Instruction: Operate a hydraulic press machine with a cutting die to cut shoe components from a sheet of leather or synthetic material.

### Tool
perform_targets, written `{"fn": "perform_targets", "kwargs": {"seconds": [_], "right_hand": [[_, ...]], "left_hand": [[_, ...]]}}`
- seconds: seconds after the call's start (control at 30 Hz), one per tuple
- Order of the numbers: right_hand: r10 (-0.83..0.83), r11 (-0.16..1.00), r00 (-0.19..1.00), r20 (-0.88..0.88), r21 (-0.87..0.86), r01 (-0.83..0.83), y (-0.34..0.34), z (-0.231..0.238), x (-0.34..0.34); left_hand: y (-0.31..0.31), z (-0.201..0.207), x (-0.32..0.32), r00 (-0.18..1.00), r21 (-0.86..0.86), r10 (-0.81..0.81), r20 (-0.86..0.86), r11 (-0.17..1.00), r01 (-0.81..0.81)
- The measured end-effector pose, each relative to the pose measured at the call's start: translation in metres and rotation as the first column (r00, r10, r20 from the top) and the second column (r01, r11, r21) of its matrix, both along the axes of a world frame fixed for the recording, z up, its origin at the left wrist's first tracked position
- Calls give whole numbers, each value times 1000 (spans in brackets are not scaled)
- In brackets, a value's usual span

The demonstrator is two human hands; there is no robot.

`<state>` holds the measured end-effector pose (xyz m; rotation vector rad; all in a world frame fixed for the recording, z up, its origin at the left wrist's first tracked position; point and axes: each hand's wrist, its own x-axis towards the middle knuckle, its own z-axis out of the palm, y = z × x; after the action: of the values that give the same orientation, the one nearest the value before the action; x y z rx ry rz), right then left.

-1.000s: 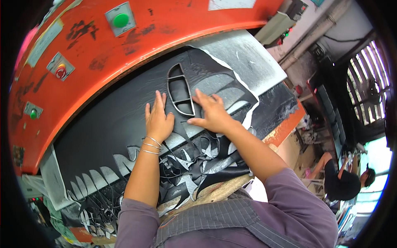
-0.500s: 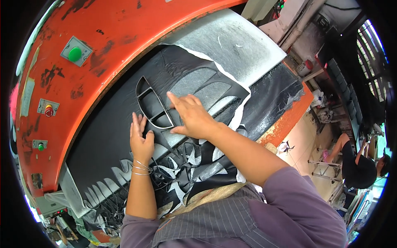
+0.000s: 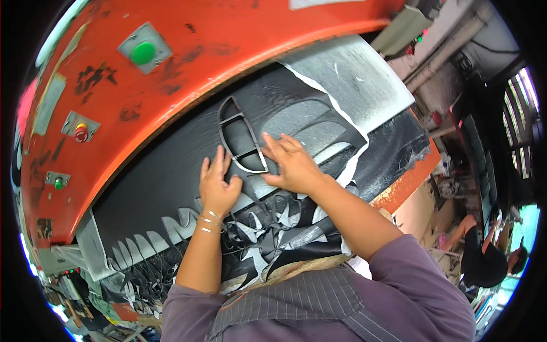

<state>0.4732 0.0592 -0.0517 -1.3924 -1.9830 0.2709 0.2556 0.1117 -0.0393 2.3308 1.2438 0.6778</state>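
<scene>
A metal cutting die (image 3: 246, 153), a curved pointed outline with two crossbars, lies flat on a black sheet like leather (image 3: 165, 162). My left hand (image 3: 219, 187) is at the die's lower left side, fingers stretched and apart, fingertips at or very near its edge. On the other side, my right hand (image 3: 295, 166) has its fingers spread, the index pointing along the die's right edge. Whether either hand touches the metal I cannot tell. Right of the die, curved cut-outs (image 3: 296, 118) in the sheet bare the grey-white board (image 3: 364, 74) beneath.
An orange press (image 3: 188, 68) arches over the far side, with a green button (image 3: 143, 53) and a red knob (image 3: 81, 132). Black and white offcuts (image 3: 268, 228) heap up before my body. Another person (image 3: 484, 256) sits at far right.
The whole view has shifted, so the press looms larger and the die appears farther right. My left fingertips have slid slightly farther up along the die's left side. Both hands stay beside it.
</scene>
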Motion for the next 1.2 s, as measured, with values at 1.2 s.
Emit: {"fn": "perform_targets", "kwargs": {"seconds": [1.2], "right_hand": [[240, 964, 893, 380, -206, -171, -144, 11, -62]], "left_hand": [[-197, -2, -72, 988, 79, 146, 58, 986, -150]]}}
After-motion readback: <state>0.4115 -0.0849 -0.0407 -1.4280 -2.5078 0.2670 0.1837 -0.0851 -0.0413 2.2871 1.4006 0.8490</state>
